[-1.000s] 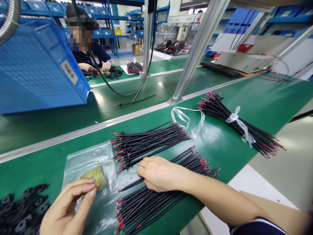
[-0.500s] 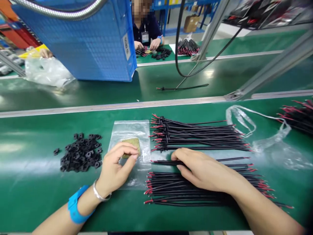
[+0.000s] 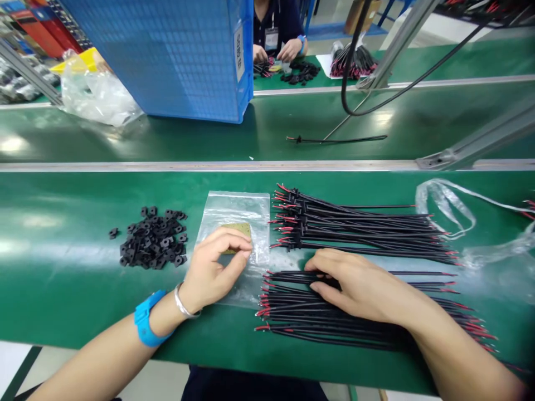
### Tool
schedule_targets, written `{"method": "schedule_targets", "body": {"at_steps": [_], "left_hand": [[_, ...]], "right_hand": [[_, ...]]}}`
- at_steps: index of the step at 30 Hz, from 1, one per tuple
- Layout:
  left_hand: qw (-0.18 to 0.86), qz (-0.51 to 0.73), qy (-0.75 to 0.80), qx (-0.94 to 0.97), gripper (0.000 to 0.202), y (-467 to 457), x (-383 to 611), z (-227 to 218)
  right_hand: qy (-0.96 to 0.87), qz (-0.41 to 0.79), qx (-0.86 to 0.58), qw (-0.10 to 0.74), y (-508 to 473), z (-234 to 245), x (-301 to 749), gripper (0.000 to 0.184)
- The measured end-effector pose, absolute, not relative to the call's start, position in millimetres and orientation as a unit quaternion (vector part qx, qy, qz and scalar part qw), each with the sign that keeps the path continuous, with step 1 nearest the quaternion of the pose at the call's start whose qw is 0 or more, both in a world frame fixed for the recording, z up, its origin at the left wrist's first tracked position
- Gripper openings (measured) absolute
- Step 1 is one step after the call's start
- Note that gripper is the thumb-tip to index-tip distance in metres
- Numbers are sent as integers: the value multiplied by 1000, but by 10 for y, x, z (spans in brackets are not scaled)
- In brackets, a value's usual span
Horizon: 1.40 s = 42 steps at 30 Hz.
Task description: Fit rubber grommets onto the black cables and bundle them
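My left hand (image 3: 219,267) is over a clear zip bag (image 3: 261,209), thumb and fingertips pinched together. Anything in that pinch is too small to make out. Behind its fingers, a flat olive-yellow pad (image 3: 242,227) is partly covered. My right hand (image 3: 355,284) curves over a row of black cables (image 3: 301,309) with red wire ends, thumb and fingers round one or more at the row's upper edge. Farther back lies a bundle of similar cables (image 3: 363,223) with small black pieces at their left ends. Loose black clips (image 3: 152,242) are heaped left of the bag.
A blue crate (image 3: 188,67) stands beyond the metal rail (image 3: 188,166). One cable (image 3: 343,140) lies on the far green surface, below a hanging black cord (image 3: 345,83). Clear plastic wrap (image 3: 447,209) is at right. Across the bench, a co-worker's hands (image 3: 288,50) handle cables.
The view has shifted, so the bench sits higher and more of its front edge shows. My right hand stays at the cable row, with cables at its fingers; my left hand keeps its pinch.
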<state>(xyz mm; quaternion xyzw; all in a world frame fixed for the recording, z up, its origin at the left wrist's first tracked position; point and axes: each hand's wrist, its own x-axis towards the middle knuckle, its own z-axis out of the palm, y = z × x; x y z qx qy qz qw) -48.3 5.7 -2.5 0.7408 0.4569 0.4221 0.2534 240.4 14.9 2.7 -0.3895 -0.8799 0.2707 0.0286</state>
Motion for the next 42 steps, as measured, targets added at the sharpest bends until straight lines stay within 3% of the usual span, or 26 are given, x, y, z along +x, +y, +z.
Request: {"method": "schedule_targets", "body": {"at_steps": [2, 4, 6, 11, 14, 18, 20, 30, 36, 42], "left_hand": [[253, 424, 455, 741, 12, 55, -479, -22], [252, 426, 452, 742, 12, 56, -475, -19], [251, 427, 452, 742, 12, 60, -472, -18], [242, 433, 450, 742, 10, 73, -462, -30], [248, 434, 448, 741, 10, 70, -451, -32], [261, 431, 440, 743, 9, 56, -435, -32], [261, 433, 427, 749, 10, 52, -431, -40], [245, 454, 393, 761, 13, 65, -432, -62], [248, 452, 391, 762, 13, 71, -430, -62], [246, 446, 388, 768, 14, 78, -431, -67]], "right_hand": [[-888, 257, -381, 15, 98, 67, 2429, 34], [-906, 214, -365, 17, -5, 105, 2437, 65], [-921, 160, -355, 28, -143, 117, 2413, 85], [-919, 89, -383, 10, -388, 63, 2284, 89], [-917, 86, -390, 4, -375, 99, 2240, 77], [-921, 111, -374, 11, -312, 217, 2186, 23], [-925, 134, -356, 2, -299, 236, 2142, 12], [-911, 232, -340, -18, -245, 184, 2188, 8], [-894, 284, -345, 29, -287, 286, 2195, 20], [-917, 224, -311, -113, -416, 186, 2075, 16]]}}
